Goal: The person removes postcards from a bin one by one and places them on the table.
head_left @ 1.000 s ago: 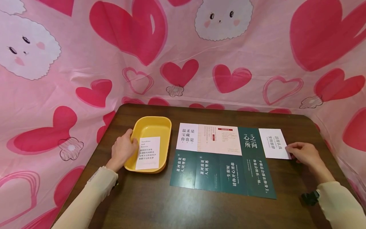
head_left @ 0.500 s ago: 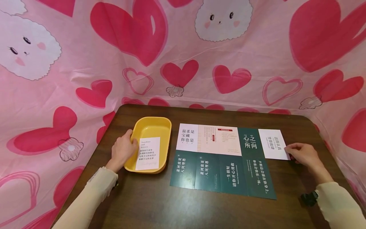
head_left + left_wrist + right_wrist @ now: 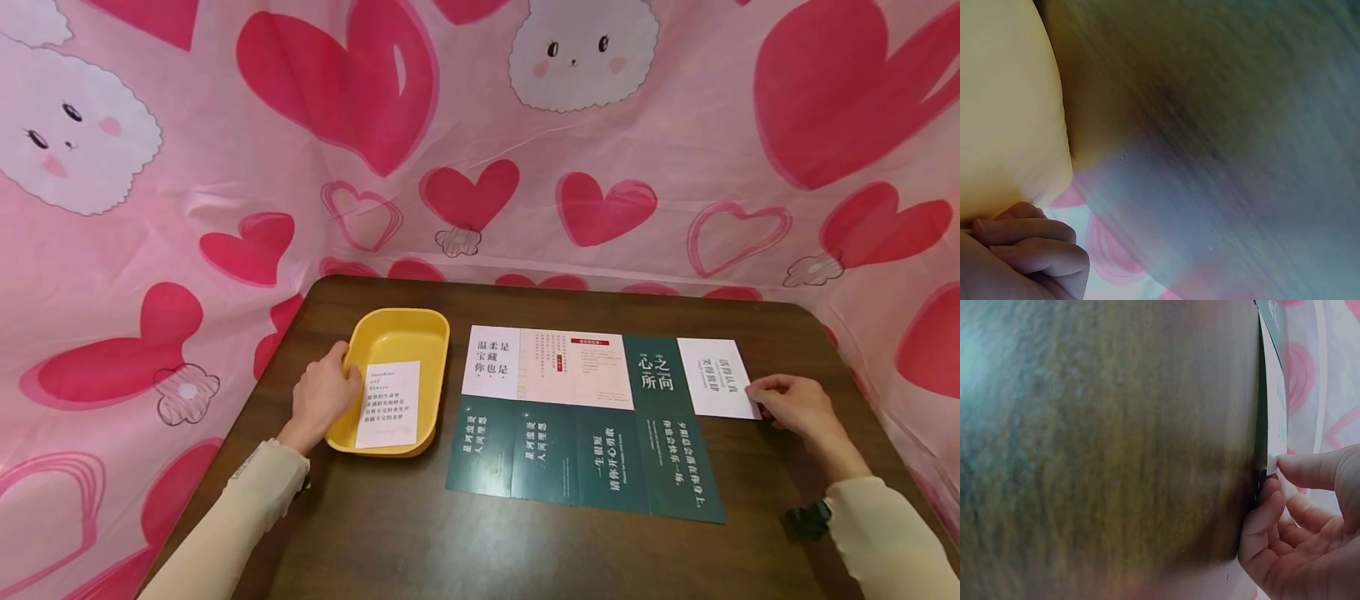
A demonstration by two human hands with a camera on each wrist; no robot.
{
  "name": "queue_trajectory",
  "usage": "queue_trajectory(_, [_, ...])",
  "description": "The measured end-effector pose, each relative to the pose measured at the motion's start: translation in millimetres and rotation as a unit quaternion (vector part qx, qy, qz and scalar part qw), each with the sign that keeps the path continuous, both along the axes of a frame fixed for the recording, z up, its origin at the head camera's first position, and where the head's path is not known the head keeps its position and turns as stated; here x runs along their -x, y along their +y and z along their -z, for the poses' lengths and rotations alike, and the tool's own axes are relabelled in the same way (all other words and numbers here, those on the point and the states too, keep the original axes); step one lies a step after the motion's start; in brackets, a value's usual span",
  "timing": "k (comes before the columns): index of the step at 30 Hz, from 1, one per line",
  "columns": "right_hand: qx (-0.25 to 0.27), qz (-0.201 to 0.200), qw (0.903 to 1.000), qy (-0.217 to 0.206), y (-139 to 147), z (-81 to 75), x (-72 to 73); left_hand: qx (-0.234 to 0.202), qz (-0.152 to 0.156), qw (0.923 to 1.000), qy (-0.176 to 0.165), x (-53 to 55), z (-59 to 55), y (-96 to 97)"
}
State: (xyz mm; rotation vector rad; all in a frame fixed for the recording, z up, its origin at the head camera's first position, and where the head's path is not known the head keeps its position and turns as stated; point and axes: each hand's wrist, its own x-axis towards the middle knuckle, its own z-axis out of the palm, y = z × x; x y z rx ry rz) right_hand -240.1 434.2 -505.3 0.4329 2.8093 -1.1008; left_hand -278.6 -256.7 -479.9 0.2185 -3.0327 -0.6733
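Observation:
My left hand (image 3: 318, 396) grips the left rim of a yellow plastic tray (image 3: 408, 312); in the left wrist view its curled fingers (image 3: 1041, 240) lie against the tray wall (image 3: 1010, 112). Inside the tray lies a white printed card (image 3: 390, 404), leaning on the near end. At the right, my right hand (image 3: 798, 404) pinches the right edge of another white card (image 3: 716, 375). The right wrist view has the thumb (image 3: 1310, 470) on top of this card (image 3: 1275, 406), with its edge slightly raised off the table. That card borders a green card (image 3: 660, 367).
Several cards form two rows on the brown wooden table (image 3: 510, 558): a white one (image 3: 491, 358), a pale pink one (image 3: 576, 367), and green ones (image 3: 615, 458) along the near row. A pink heart-print cloth (image 3: 525, 125) hangs behind and beside the table.
Both hands, the tray and the cards keep nearly the same places. The head view has shifted very slightly, so the scene sits a little lower in it.

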Motion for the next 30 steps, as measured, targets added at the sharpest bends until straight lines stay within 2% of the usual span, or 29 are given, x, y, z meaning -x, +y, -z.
queue_trajectory(5, [-0.004, -0.006, 0.9999, 0.014, -0.2, 2.2, 0.4, 0.001, 0.001, 1.0000, 0.003, -0.1, 0.8, -0.5])
queue_trajectory(14, [-0.011, -0.003, 0.9999, 0.008, -2.5, -0.6, -0.9, -0.002, 0.001, 1.0000, 0.004, 0.2, 0.9, -0.1])
queue_trajectory(30, [-0.007, 0.000, 1.0000, 0.007, 1.0, 3.7, 0.8, 0.004, 0.000, 1.0000, 0.006, 0.4, 1.9, -0.4])
